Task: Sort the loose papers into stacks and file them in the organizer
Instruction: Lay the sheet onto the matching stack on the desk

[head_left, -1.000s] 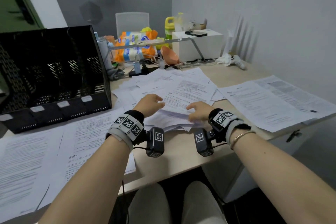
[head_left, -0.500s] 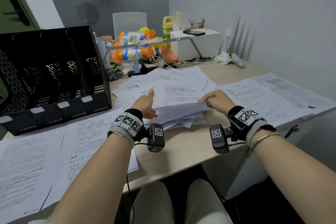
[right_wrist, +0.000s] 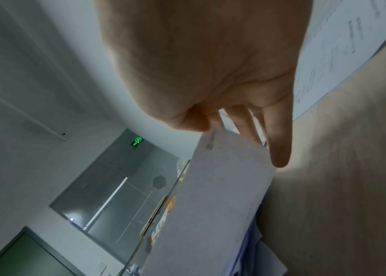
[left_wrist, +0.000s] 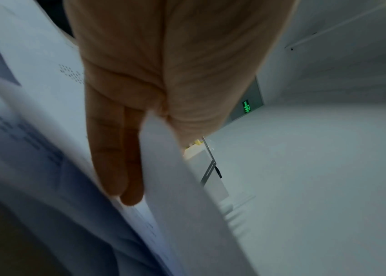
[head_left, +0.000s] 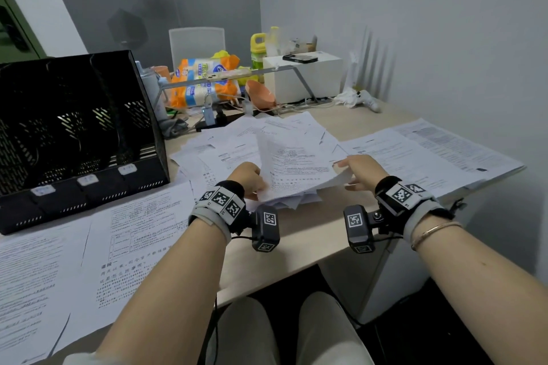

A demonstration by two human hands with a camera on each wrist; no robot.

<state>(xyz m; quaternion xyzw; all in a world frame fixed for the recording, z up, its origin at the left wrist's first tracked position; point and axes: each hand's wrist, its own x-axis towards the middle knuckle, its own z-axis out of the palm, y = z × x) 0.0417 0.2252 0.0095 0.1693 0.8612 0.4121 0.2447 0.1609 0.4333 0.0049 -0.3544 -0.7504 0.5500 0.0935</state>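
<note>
Sheaf of printed sheets (head_left: 296, 170) lifted off messy pile of loose papers (head_left: 237, 145) at bench (head_left: 311, 234) centre, left edge raised, right edge lower. Left hand (head_left: 248, 176) gripping sheaf's left edge: in left wrist view, fingers (left_wrist: 114, 153) straight under the paper, thumb on top, so pinching it. Right hand (head_left: 360, 170) at sheaf's right edge; in right wrist view thumb + forefinger nipping the sheet's corner, other fingers (right_wrist: 278, 138) stretched out behind it. More sheets fanned out beneath & beyond the lifted lot. Black mesh organizer (head_left: 74, 133) standing at bench left, slots dark, contents can't tell. Flat printed pages (head_left: 118, 246) in front of organizer, near edge; another spread of pages (head_left: 430, 154) at bench right, by wall. Behind pile: orange-white pkg (head_left: 204, 83), yellow-green bottle (head_left: 257, 52), white box (head_left: 305, 77) w/ phone (head_left: 299, 58) on top.
</note>
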